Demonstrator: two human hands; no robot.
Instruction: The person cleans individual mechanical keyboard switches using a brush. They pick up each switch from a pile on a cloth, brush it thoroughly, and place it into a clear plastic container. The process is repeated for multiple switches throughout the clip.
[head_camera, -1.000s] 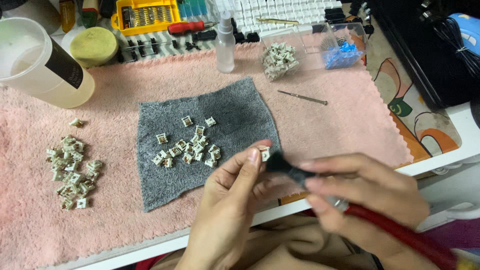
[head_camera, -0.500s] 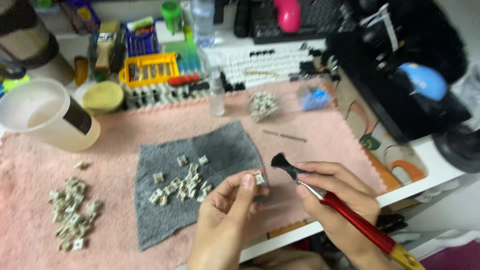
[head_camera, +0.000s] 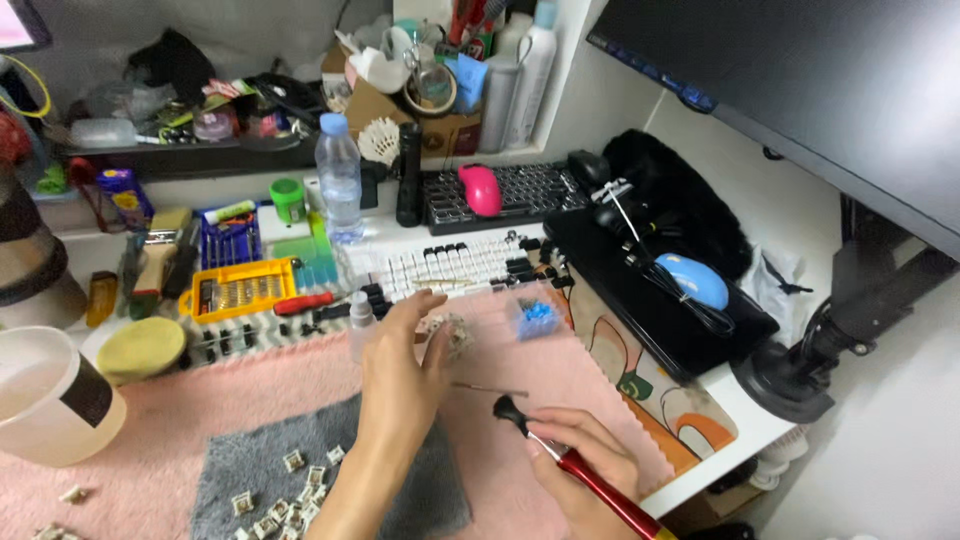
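Our left hand (head_camera: 400, 375) has left the small switch it held up a moment ago and now stretches far across the pink mat (head_camera: 250, 385), fingers loosely spread, touching the pile of switches (head_camera: 455, 333) beside the small dropper bottle (head_camera: 361, 322); whether it grips one we cannot tell. Our right hand (head_camera: 585, 465) stays near, closed around the red-handled brush (head_camera: 560, 460). Loose switches lie on the grey cloth (head_camera: 400, 490), near left. Beyond: white keyboard (head_camera: 450, 268), yellow bit case (head_camera: 240, 290), water bottle (head_camera: 340, 180), cluttered shelf
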